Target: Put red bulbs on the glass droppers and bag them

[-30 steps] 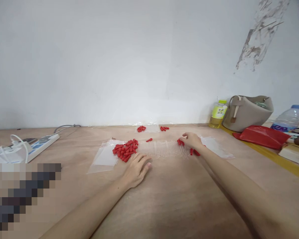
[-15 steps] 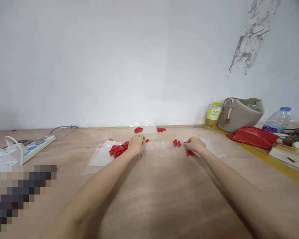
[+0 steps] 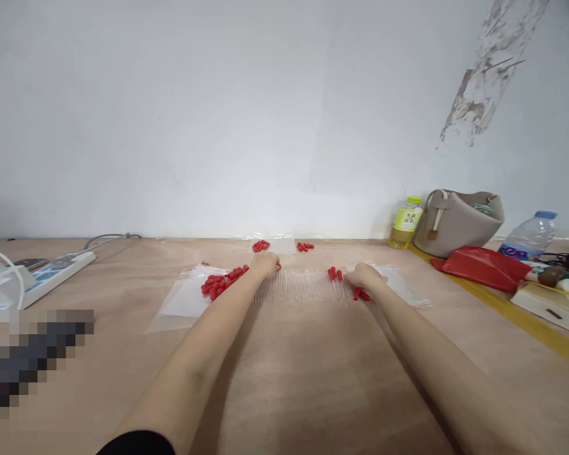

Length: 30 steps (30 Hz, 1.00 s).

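A row of thin clear tubes (image 3: 303, 285) lies side by side on the wooden table. At its left end, my left hand (image 3: 265, 264) has its fingers curled on a small red rubber bulb. Beneath and beside that forearm is a pile of red bulbs (image 3: 218, 284), partly hidden, on clear plastic bags (image 3: 183, 300). My right hand (image 3: 366, 276) is closed at the row's right end, its fingertips low by the tubes; what they grip is hidden. Two or so red bulbs (image 3: 334, 273) sit left of it on the tube ends, and others (image 3: 360, 294) lie just below it.
Small groups of red bulbs (image 3: 260, 246) lie at the back near the wall. A power strip (image 3: 59, 278) with cables is on the left. To the right are a tea bottle (image 3: 406, 222), a grey bag (image 3: 458, 224), a red pouch (image 3: 486, 268), a water bottle (image 3: 531, 235) and an open box (image 3: 547, 306).
My left hand has turned and tucked its fingers around the red bulb at the row's left end. My right hand has shifted slightly left and lower over the tubes. The view has moved a little.
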Available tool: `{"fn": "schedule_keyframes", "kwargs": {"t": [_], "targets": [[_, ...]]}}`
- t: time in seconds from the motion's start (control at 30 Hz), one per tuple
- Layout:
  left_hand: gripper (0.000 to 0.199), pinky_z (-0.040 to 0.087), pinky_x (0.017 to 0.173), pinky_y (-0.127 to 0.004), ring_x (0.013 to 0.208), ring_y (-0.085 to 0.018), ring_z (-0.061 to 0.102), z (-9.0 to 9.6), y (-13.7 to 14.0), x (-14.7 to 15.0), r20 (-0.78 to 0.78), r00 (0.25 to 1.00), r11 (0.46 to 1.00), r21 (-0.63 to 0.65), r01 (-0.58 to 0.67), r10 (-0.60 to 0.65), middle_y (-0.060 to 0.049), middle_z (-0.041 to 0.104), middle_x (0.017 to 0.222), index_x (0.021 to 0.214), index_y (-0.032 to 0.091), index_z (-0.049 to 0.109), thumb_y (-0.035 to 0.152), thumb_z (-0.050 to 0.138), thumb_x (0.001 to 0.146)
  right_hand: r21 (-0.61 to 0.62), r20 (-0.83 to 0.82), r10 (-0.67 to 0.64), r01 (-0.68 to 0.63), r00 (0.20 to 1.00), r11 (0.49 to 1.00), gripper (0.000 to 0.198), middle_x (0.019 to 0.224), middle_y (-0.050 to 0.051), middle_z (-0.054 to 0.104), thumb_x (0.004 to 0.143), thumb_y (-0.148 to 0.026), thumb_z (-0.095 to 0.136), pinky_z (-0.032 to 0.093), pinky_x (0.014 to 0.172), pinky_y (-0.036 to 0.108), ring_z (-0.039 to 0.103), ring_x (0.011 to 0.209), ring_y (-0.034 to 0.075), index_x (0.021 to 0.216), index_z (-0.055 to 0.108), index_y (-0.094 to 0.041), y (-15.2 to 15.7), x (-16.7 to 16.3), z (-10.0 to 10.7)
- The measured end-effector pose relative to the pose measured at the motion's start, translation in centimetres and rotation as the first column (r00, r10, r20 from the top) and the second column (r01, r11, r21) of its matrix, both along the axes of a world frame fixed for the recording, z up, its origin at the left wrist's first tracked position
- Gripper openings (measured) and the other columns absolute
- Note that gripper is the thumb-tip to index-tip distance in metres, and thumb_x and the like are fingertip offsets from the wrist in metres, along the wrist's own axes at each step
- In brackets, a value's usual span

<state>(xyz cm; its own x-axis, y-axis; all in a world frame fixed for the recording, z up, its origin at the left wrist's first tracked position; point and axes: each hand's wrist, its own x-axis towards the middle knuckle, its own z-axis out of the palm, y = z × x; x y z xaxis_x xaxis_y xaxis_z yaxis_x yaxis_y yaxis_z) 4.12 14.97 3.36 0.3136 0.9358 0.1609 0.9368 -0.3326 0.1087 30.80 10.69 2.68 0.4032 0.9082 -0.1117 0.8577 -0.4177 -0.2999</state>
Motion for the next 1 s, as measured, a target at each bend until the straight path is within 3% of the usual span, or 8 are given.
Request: {"fn": "schedule_keyframes", "kwargs": {"t": [0.17,0.37,0.47,0.53,0.67,0.73,0.9,1.0], "targets": [[0.022,0.046,0.077,-0.035,0.09,-0.018,0.055,0.8,-1.6,0.2,0.172,0.983,0.99,0.137,0.042,-0.065,-0.008,0.055,0.102,0.104,0.013,0.051,0.023,0.046,0.086,-0.028,-0.017,-0.003,0.003,1.0,1.0,0.032,0.084,0.01,0.063,0.066,-0.046,0.051,0.034,0.076,0.046,0.056,0.085,0.027,0.082,0.06,-0.019,0.2,-0.1,-0.2],[0.037,0.045,0.073,-0.026,0.079,-0.013,0.057,0.6,-8.6,-1.7,0.342,0.919,0.96,0.26,0.106,-0.194,-0.003,0.06,0.089,0.122,0.017,0.035,0.016,0.04,0.085,0.083,-0.005,0.12,-0.119,0.993,0.989,0.028,0.075,0.012,0.062,0.07,-0.04,0.048,0.038,0.069,0.039,0.057,0.08,0.028,0.071,0.059,-0.014,-0.9,-0.5,1.3],[0.024,0.045,0.069,-0.027,0.079,-0.014,0.058,-0.6,-12.0,-3.0,0.554,0.788,0.962,0.195,0.19,-0.268,-0.004,0.061,0.093,0.104,0.019,0.052,0.018,0.041,0.083,0.2,-0.005,0.244,-0.238,0.97,0.95,0.024,0.075,0.009,0.062,0.076,-0.032,0.042,0.039,0.067,0.029,0.057,0.077,0.021,0.07,0.057,-0.015,-2.2,-2.2,2.1],[0.016,0.047,0.065,-0.027,0.075,-0.015,0.059,-1.6,-13.5,-3.5,0.693,0.702,0.981,0.037,0.192,-0.164,-0.004,0.063,0.087,0.093,0.017,0.055,0.02,0.047,0.079,0.327,-0.028,0.372,-0.343,0.928,0.881,0.022,0.079,0.005,0.061,0.08,-0.03,0.037,0.039,0.065,0.024,0.056,0.076,0.015,0.08,0.055,-0.016,-3.5,-4.1,1.9],[0.014,0.047,0.064,-0.027,0.074,-0.016,0.061,-3.3,-14.4,-3.5,0.798,0.597,0.974,-0.062,0.22,-0.084,-0.005,0.064,0.083,0.08,0.015,0.053,0.023,0.059,0.071,0.661,-0.021,0.75,-0.553,0.661,0.507,0.017,0.078,0.004,0.059,0.082,-0.026,0.039,0.042,0.064,0.026,0.055,0.071,0.014,0.093,0.049,-0.017,-6.8,-7.9,-0.5],[0.016,0.047,0.062,-0.027,0.069,-0.016,0.06,-3.8,-14.5,-3.4,0.777,0.62,0.983,-0.009,0.182,-0.108,-0.004,0.064,0.079,0.078,0.015,0.052,0.027,0.06,0.071,0.741,0.014,0.805,-0.547,0.594,0.391,0.02,0.081,0.005,0.058,0.083,-0.023,0.038,0.043,0.068,0.028,0.055,0.075,0.015,0.099,0.049,-0.018,-8.3,-9.0,-1.9],[0.021,0.044,0.068,-0.028,0.078,-0.016,0.058,-3.7,-15.0,-3.5,0.671,0.719,0.983,0.144,0.112,-0.18,-0.003,0.064,0.086,0.098,0.019,0.054,0.03,0.051,0.08,0.754,0.102,0.843,-0.594,0.528,0.281,0.021,0.085,0.006,0.057,0.085,-0.021,0.036,0.042,0.072,0.03,0.054,0.079,0.015,0.095,0.055,-0.02,-10.0,-9.5,-3.4],[0.019,0.037,0.078,-0.034,0.084,-0.018,0.054,-3.2,-15.4,-3.5,0.539,0.815,0.969,0.224,0.107,-0.215,-0.001,0.065,0.088,0.096,0.023,0.06,0.029,0.046,0.084,0.724,0.185,0.855,-0.655,0.484,0.214,0.021,0.084,0.005,0.058,0.085,-0.02,0.037,0.041,0.073,0.031,0.054,0.079,0.015,0.095,0.055,-0.02,-10.2,-9.6,-3.3]]}}
